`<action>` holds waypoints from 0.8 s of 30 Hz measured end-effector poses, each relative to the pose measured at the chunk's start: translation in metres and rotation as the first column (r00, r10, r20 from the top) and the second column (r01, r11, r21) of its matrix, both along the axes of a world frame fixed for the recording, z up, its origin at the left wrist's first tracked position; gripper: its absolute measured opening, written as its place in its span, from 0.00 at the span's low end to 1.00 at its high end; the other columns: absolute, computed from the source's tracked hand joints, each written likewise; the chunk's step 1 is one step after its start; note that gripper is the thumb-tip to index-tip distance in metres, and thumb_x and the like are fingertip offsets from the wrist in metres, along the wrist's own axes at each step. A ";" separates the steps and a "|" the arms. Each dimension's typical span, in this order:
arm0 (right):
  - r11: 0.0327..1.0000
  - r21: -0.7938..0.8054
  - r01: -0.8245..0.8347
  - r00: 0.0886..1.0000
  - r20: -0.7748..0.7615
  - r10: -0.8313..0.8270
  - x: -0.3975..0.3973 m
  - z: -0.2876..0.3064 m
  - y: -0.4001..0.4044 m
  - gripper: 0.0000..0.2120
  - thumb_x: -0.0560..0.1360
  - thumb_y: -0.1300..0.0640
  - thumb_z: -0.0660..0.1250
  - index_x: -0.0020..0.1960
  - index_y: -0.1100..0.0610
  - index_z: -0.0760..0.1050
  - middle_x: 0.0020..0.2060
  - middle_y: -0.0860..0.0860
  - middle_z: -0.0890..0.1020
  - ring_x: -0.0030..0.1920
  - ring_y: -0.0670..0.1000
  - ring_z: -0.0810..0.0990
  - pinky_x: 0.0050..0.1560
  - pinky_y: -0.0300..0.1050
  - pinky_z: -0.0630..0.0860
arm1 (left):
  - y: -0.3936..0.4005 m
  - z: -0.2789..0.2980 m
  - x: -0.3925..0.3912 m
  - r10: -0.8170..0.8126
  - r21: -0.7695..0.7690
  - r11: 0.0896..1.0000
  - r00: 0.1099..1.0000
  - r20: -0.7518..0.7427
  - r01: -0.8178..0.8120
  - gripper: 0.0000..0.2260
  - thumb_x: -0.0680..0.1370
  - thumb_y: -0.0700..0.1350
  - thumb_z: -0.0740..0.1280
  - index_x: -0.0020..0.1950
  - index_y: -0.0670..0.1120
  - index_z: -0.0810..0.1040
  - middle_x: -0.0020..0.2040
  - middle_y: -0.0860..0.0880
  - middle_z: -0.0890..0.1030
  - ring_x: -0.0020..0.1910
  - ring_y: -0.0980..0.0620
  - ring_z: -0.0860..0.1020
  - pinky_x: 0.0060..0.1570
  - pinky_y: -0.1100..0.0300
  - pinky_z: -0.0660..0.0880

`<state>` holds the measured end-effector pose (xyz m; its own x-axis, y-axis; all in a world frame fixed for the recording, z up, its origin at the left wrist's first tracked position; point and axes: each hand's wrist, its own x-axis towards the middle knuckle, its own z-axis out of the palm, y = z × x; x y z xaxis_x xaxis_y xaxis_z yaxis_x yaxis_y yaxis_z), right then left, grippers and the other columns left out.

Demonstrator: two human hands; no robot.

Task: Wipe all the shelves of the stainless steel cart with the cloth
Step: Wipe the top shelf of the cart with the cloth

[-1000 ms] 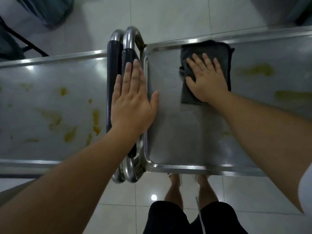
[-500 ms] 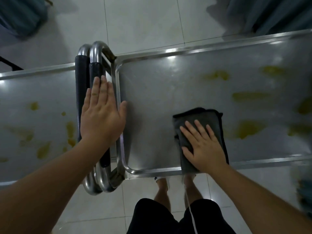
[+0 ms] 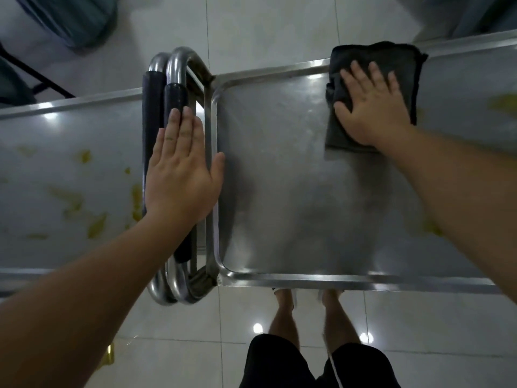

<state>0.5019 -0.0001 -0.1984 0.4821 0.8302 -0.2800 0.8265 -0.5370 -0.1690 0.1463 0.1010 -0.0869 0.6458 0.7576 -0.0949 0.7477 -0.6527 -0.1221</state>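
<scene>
right hand [image 3: 372,113]: fingers spread flat on cloth [image 3: 402,65], shelf [image 3: 279,191] far rim | left hand [image 3: 179,175]: fingers together, flat on handle [image 3: 173,99]

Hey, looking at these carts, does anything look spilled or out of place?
Yes. Yellowish smears are spread over the left cart's top shelf, and a few remain on the right cart's top shelf beyond the cloth under the right hand. A yellow splash also marks the floor.

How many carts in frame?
2. One cart on the right, being wiped with the cloth; a second cart on the left, stained. Their handles meet mid-frame. Both run off-frame.
</scene>
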 end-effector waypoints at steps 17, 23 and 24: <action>0.986 0.000 -0.166 0.986 0.010 0.166 -0.114 -0.014 -0.254 0.37 0.80 0.36 0.55 0.85 0.47 0.51 0.84 0.48 0.54 0.84 0.55 0.51 0.82 0.63 0.50 | 0.004 -0.005 -0.004 -0.015 0.020 1.000 1.000 0.025 0.015 0.32 0.88 0.62 0.44 0.86 0.43 0.50 0.87 0.46 0.47 0.85 0.53 0.38 0.81 0.58 0.35; 0.996 0.026 -0.086 0.996 0.024 0.086 -0.005 -0.005 -0.138 0.36 0.79 0.36 0.50 0.85 0.48 0.55 0.84 0.48 0.57 0.84 0.54 0.52 0.82 0.59 0.46 | 0.003 -0.006 -0.004 -0.021 0.030 0.999 1.000 0.020 0.020 0.34 0.87 0.63 0.45 0.86 0.42 0.51 0.87 0.45 0.48 0.85 0.52 0.38 0.83 0.52 0.38; 0.997 0.010 -0.072 0.997 0.014 0.072 0.014 -0.004 -0.118 0.37 0.79 0.35 0.48 0.85 0.47 0.53 0.84 0.47 0.54 0.84 0.53 0.49 0.82 0.58 0.44 | 0.003 -0.005 -0.004 -0.022 0.030 0.999 1.000 0.013 0.021 0.34 0.87 0.63 0.45 0.86 0.42 0.51 0.87 0.45 0.47 0.85 0.52 0.38 0.83 0.51 0.39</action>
<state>0.5164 -0.1178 -0.2026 0.4251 0.8655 -0.2650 0.8650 -0.4747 -0.1626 0.1419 0.1040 -0.0920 0.6632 0.7457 -0.0637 0.7351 -0.6651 -0.1313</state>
